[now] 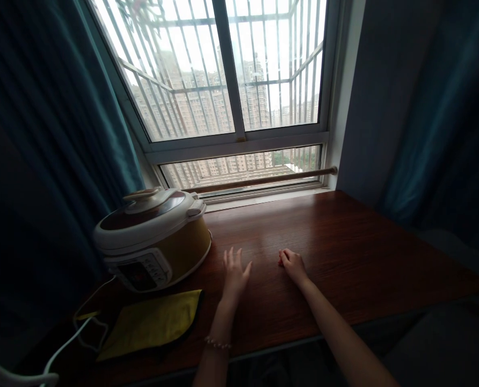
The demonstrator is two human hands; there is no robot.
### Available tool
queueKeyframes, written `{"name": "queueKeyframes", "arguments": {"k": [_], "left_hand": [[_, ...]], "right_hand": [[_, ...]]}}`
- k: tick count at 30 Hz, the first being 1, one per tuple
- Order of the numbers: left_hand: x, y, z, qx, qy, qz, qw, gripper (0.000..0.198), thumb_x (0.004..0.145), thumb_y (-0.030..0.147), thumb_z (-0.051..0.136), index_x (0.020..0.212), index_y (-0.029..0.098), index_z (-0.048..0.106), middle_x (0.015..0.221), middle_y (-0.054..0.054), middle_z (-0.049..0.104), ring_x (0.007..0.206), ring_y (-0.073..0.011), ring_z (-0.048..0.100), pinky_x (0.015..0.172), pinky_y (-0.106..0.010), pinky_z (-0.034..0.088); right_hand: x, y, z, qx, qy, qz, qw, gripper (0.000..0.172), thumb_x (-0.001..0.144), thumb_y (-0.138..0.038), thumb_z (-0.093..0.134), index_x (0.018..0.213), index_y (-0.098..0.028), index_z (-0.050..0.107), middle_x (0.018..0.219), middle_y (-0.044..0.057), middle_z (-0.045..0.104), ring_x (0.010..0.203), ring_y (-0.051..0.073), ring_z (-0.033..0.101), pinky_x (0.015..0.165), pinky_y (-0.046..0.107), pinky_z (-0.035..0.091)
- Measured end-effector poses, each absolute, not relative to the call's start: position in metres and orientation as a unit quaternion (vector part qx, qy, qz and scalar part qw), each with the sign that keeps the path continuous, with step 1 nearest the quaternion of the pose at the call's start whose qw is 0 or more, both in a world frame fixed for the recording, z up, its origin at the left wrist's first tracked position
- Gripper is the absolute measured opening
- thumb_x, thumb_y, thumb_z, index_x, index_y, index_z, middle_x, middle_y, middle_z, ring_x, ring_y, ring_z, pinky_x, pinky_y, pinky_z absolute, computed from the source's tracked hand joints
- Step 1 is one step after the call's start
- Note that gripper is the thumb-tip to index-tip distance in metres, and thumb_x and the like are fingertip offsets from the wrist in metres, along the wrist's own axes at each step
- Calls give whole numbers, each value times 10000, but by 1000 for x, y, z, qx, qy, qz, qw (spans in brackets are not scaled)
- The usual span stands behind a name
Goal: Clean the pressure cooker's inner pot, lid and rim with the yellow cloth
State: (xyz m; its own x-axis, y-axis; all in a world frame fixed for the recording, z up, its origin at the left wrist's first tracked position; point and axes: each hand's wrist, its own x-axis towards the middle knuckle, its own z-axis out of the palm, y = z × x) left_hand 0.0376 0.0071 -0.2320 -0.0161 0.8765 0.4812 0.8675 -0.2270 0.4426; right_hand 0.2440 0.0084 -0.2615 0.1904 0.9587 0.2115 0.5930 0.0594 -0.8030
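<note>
My left hand (236, 274) is spread over the dark red-brown wooden table (328, 231), fingers apart and nothing in them. Whether its palm touches the wood I cannot tell. To its right, my right hand (294, 265) is closed around a small red thing (280, 259), of which only a bit shows at the fingertips; its kind is hidden by the fingers. A beaded bracelet (217, 343) circles my left wrist. Left of my left hand stands an electric cooker (187, 244) with a white rim and a lid on top.
A yellow cloth (154, 322) with a dark edge lies before the cooker. White cords (68, 341) run at the lower left. Behind the table is a barred window (239, 134) with a rail (263, 180). Blue curtains (62, 107) hang at both sides.
</note>
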Motion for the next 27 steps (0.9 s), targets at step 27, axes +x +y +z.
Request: {"name": "queueKeyframes", "arguments": {"k": [27], "left_hand": [[103,-150,-282,785,579,218,-36,538,818,480,466,1321,296,416,1360,-105,442,1214,-316,434,994,-542,316]], "right_hand": [[246,8,-263,-638,-614,214,412,360,879,-398,379,641,-211,574,650,21,663,658,147,612,640,211,374]]}}
